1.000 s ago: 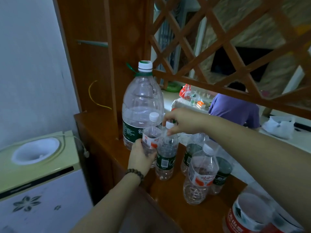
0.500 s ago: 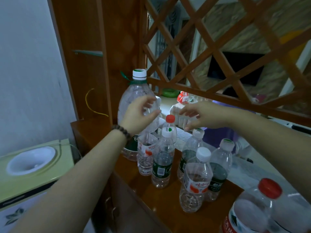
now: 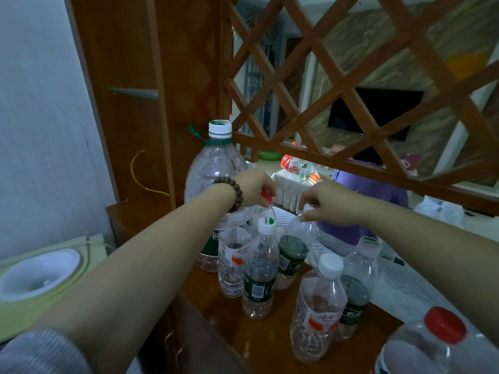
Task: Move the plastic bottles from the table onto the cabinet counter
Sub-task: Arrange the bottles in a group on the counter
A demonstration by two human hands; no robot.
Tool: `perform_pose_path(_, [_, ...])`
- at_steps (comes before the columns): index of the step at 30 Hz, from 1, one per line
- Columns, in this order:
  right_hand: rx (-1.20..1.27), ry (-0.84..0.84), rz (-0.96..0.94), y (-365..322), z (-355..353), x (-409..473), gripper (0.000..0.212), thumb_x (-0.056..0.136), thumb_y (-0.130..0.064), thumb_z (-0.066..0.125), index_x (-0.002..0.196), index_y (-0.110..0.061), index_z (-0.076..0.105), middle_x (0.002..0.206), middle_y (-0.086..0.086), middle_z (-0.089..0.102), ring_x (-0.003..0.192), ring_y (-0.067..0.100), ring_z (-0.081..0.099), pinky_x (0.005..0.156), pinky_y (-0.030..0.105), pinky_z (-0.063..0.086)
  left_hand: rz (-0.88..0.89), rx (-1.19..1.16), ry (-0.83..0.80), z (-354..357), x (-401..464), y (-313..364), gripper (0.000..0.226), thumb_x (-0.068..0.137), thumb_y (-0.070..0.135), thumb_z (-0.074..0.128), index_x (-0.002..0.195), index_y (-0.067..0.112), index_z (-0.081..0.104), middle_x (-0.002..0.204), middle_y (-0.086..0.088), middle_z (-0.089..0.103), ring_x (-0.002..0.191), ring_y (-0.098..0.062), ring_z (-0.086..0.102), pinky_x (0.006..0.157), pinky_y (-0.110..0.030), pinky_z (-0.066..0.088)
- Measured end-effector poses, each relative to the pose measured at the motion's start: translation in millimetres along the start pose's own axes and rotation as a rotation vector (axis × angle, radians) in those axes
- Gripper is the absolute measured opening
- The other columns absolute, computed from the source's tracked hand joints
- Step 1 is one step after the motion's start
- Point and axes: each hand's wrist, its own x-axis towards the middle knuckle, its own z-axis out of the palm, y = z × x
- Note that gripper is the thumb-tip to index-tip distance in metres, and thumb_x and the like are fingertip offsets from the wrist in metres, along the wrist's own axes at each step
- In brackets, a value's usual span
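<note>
Several clear plastic bottles stand on the wooden cabinet counter (image 3: pixel 229 336). A big bottle with a white cap (image 3: pixel 216 168) is at the back. My left hand (image 3: pixel 251 188), with a bead bracelet, closes its fingers on the red cap of a small bottle (image 3: pixel 266 211) behind the front ones. My right hand (image 3: pixel 328 203) pinches the top of a green-labelled bottle (image 3: pixel 294 247), which leans slightly left. In front stand a red-labelled bottle (image 3: pixel 233 263), a green-labelled one with a white cap (image 3: pixel 260 279), another red-labelled one (image 3: pixel 318 314) and a green-labelled one (image 3: pixel 356 287).
A large red-capped bottle (image 3: pixel 442 344) sits at the bottom right. A pale green water dispenser top (image 3: pixel 40 276) stands left of the cabinet. A wooden lattice (image 3: pixel 337 85) rises behind the counter; beyond it are a person in purple (image 3: pixel 370 190) and a cluttered table (image 3: pixel 291 182).
My left hand moved right from the big bottle onto the red cap. My right hand dropped and closed on the green-labelled bottle's top. The view shifted slightly.
</note>
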Motion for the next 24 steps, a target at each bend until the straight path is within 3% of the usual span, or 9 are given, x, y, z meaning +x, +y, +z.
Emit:
perform_pose_path(3, [0.007,-0.047,-0.021,-6.9,2.8,14.0,0.027,0.084,-0.033,0.07,0.104,-0.014,0.068,0.067,-0.01,0.045,0.063,0.004,0.042,0.056,0.02,0.03,-0.007,-0.006,0.01,-1.5,2.1,-2.3,0.032,0.084,0.016,0.069,0.116,0.014,0.067,0.111,-0.002,0.067,0.094,-0.011,0.059,0.078,-0.018,0.042])
perform_pose_path(7, [0.026,-0.101,-0.012,-14.6,17.0,28.8,0.033,0.084,-0.035,0.07,0.111,-0.016,0.065,0.097,0.0,0.059,0.085,0.013,0.05,0.072,0.025,0.035,0.021,0.053,0.013,1.9,3.3,-2.2,0.033,0.084,0.017,0.07,0.117,0.015,0.067,0.115,-0.003,0.065,0.103,-0.017,0.06,0.089,-0.026,0.048])
perform_pose_path(10, [0.046,-0.087,0.008,-19.3,19.0,31.8,0.039,0.083,-0.035,0.071,0.115,-0.015,0.062,0.094,-0.003,0.053,0.087,0.015,0.05,0.074,0.026,0.035,0.02,0.033,0.003,1.4,0.1,-2.6,0.038,0.083,0.018,0.07,0.121,0.017,0.064,0.117,-0.001,0.064,0.106,-0.016,0.06,0.094,-0.029,0.047])
perform_pose_path(14, [0.103,-0.086,0.053,-19.9,18.4,29.3,0.047,0.078,-0.033,0.076,0.119,-0.016,0.059,0.115,0.004,0.06,0.101,0.019,0.056,0.082,0.029,0.042,-0.003,-0.064,-0.003,-0.7,-4.5,-3.3,0.042,0.082,0.017,0.072,0.123,0.016,0.063,0.113,0.0,0.067,0.1,-0.012,0.062,0.094,-0.033,0.05])
perform_pose_path(16, [0.141,-0.083,0.074,-20.0,15.7,25.4,0.053,0.078,-0.03,0.077,0.124,-0.015,0.056,0.124,0.007,0.06,0.111,0.023,0.057,0.091,0.032,0.045,-0.005,-0.084,0.006,-3.6,-7.8,-1.6,0.044,0.082,0.02,0.073,0.125,0.017,0.061,0.113,0.002,0.067,0.094,-0.007,0.059,0.09,-0.027,0.049])
perform_pose_path(20, [0.17,-0.045,0.103,-18.5,1.1,7.5,0.062,0.077,-0.035,0.077,0.131,-0.018,0.051,0.125,0.008,0.059,0.112,0.023,0.058,0.094,0.032,0.045,0.016,-0.007,0.04,-15.0,-17.0,6.9,0.05,0.084,0.029,0.07,0.131,0.02,0.054,0.124,0.002,0.059,0.095,-0.003,0.045,0.082,-0.021,0.037])
perform_pose_path(24, [0.204,0.022,0.138,-2.2,-20.2,-29.4,0.061,0.077,-0.041,0.075,0.13,-0.024,0.052,0.126,0.004,0.058,0.114,0.018,0.057,0.096,0.034,0.047,0.046,-0.155,0.122,-29.7,-35.4,25.2,0.052,0.084,0.034,0.069,0.131,0.021,0.053,0.127,0.0,0.057,0.11,-0.011,0.054,0.091,-0.028,0.046])
